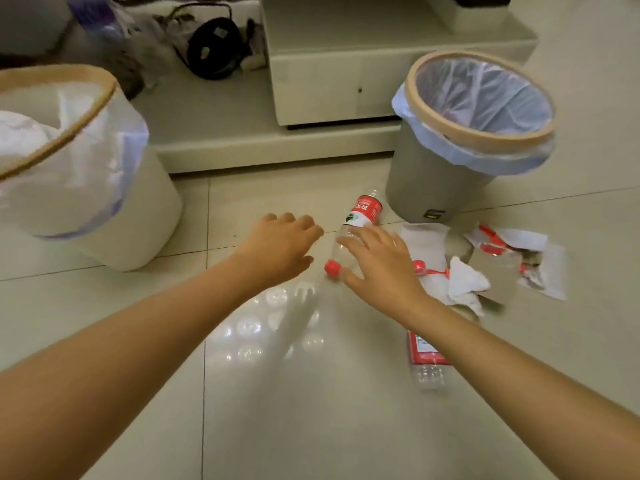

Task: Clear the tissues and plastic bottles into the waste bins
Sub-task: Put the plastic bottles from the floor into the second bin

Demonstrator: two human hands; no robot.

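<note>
A clear plastic bottle (358, 225) with a red label and a red cap (332, 268) is lying on its side on the tiled floor (311, 410), near the middle of the visible floor, its cap end pointing toward the person and its base pointing toward the grey waste bin (450, 161). The bottle is being touched by the right hand (379, 268), whose fingers (353, 237) are being spread over its clear body, nearly straight and not closed round it. The left hand (280, 247) is being held just beside the bottle on its left, fingers loosely bent, nothing being held; whether it is touching the floor cannot be told.

To the right of the right hand, crumpled white tissues (464, 282) are lying in a heap with torn red-and-white wrappers (509, 251), just in front of the grey waste bin. A second bottle (424, 355) with a red label is lying nearer the person, partly hidden by the right forearm.

The grey waste bin is standing upright toward the far right of the floor, lined with a pale bag and ringed by a tan rim. A white waste bin (104, 188), also bag-lined and tan-rimmed, is standing at the left edge, with white tissue (24, 136) showing inside it. Behind both, a pale low cabinet (329, 88) is standing, and beside it a black coiled cable (214, 46) is lying.
</note>
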